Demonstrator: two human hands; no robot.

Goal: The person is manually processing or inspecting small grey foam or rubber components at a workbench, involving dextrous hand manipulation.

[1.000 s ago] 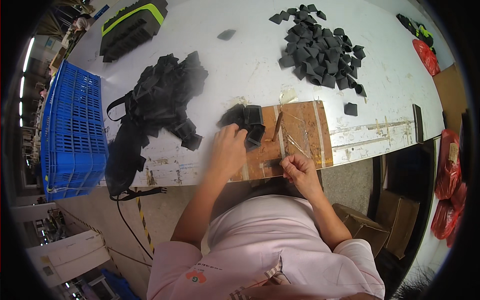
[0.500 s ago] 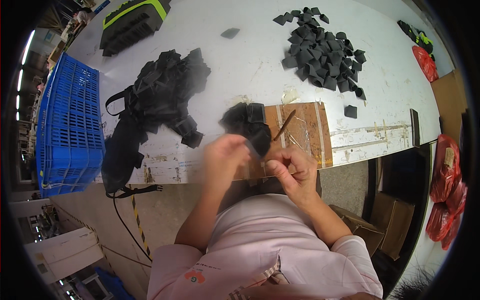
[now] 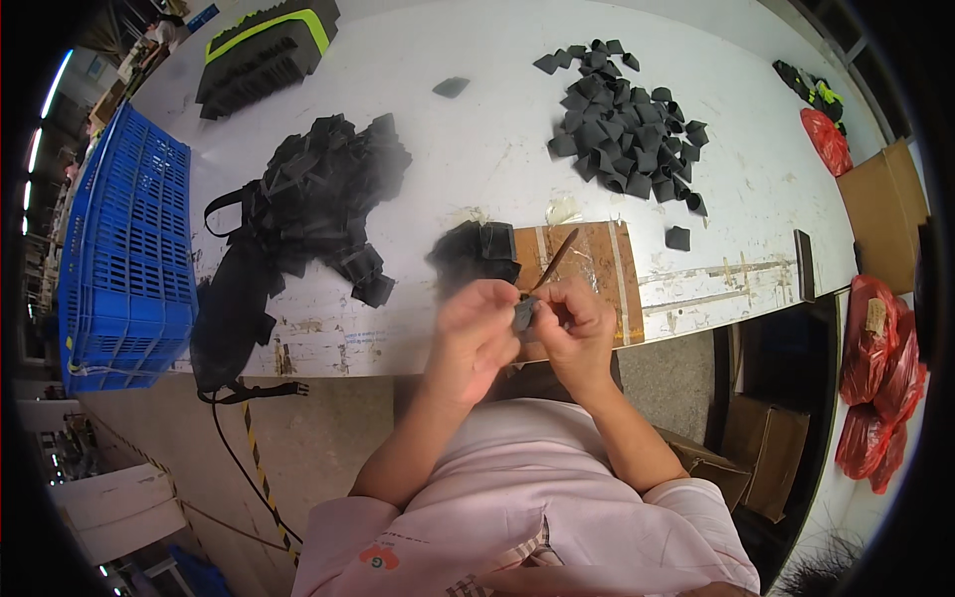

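Note:
In front of my body, my left hand (image 3: 476, 333) and my right hand (image 3: 574, 326) are raised close together at the table's near edge. Between their fingertips is a small dark grey folded fabric piece (image 3: 524, 314), pinched from both sides. Just beyond my left hand lies a small black fabric bundle (image 3: 473, 251), partly hidden by that hand. Past my right hand a brown board (image 3: 609, 269) with strips of tape rests on the table. A slim brown stick-like tool (image 3: 559, 257) slants over the board, its lower end near my fingers.
A heap of folded dark grey pieces (image 3: 627, 134) sits at the far right. Black straps and fabric (image 3: 323, 194) are piled at the left, beside a blue plastic crate (image 3: 134, 249). A stack of dark pieces with a lime band (image 3: 264, 55) stands far left. Red bags (image 3: 870, 383) hang right.
My left hand, blurred before near the black bundle, has come to my right hand. Both now hold the small grey piece between them. The whole view has shifted slightly.

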